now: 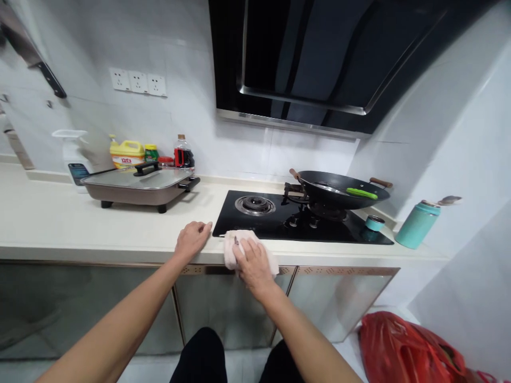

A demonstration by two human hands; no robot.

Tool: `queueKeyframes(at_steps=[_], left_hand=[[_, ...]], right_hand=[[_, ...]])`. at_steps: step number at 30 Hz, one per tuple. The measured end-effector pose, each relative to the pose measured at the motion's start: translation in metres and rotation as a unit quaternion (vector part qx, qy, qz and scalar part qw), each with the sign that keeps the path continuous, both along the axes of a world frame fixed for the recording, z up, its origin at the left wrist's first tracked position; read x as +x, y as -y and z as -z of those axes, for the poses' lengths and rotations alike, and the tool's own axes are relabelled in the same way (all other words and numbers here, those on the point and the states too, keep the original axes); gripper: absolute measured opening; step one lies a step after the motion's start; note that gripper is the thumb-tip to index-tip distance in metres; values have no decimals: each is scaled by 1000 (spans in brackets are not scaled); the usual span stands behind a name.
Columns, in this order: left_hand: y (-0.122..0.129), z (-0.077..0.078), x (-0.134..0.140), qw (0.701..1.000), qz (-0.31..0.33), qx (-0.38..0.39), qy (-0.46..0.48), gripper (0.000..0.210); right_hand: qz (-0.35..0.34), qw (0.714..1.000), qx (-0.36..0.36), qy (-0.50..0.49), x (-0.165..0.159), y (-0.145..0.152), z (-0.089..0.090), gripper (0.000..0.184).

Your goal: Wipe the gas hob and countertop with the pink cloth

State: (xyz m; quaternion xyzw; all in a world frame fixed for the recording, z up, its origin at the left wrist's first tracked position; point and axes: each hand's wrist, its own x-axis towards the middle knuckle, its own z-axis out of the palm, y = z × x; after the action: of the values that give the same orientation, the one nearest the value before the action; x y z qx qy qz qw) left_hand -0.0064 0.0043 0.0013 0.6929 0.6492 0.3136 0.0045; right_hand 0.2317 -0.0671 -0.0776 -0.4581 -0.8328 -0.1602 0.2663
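Note:
My right hand (253, 266) presses a pale pinkish-white cloth (232, 250) against the counter's front edge, just before the black gas stove (271, 230). Its fingers lie over the folded cloth, part of which hangs over the edge. My left hand (193, 240) leans on the white counter (139, 231), left of the stove's near corner. It holds nothing, with its thumb apart and its other fingers loosely bent. The left burner (255, 205) is bare. A black wok (335, 198) with wooden handles sits over the right burner, with a bright green handle (361, 193) in it.
An electric pan (131, 192) with a glass lid stands at left, before a spray bottle (75, 159), a yellow jug (126, 157) and a dark sauce bottle (183, 154). Right are a teal bottle (418, 226) and small cup (374, 223). A range hood (295, 64) hangs above; a red bag (399, 346) lies below.

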Motion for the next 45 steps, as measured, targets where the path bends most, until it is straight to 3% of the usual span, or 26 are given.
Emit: queueKeyframes(at_steps=[9,16,20,24,26,29,35,41,45], left_hand=[[2,-5,2,999,3,-13,-43,56],[3,-6,6,998,10,-10,-55,53],[2,-5,8,998,7,-11,-53,52],[3,-5,9,999,9,-13,-48,51],[2,-6,10,999,8,-16,-45,52],[-1,-6,11,999,2,-27,-40,55],[-2,-8,12,998,-3,-44,-35,56],[0,-9,11,997,0,-46,-64,56],[5,-10,10,998,1,-42,-53,57]], right_hand=[[153,988,38,8,148,24,11,86],[350,937,14,0,292,47,24,85],[397,918,-5,-11,370,53,23,87],[416,909,-18,-15,405,55,16,88],[427,904,-17,-22,401,55,13,89],[443,896,-26,-30,371,57,7,85],[421,904,-60,-26,252,54,-8,75],[330,937,-114,-22,118,47,-25,87],[177,971,-140,-82,55,49,-37,89]])
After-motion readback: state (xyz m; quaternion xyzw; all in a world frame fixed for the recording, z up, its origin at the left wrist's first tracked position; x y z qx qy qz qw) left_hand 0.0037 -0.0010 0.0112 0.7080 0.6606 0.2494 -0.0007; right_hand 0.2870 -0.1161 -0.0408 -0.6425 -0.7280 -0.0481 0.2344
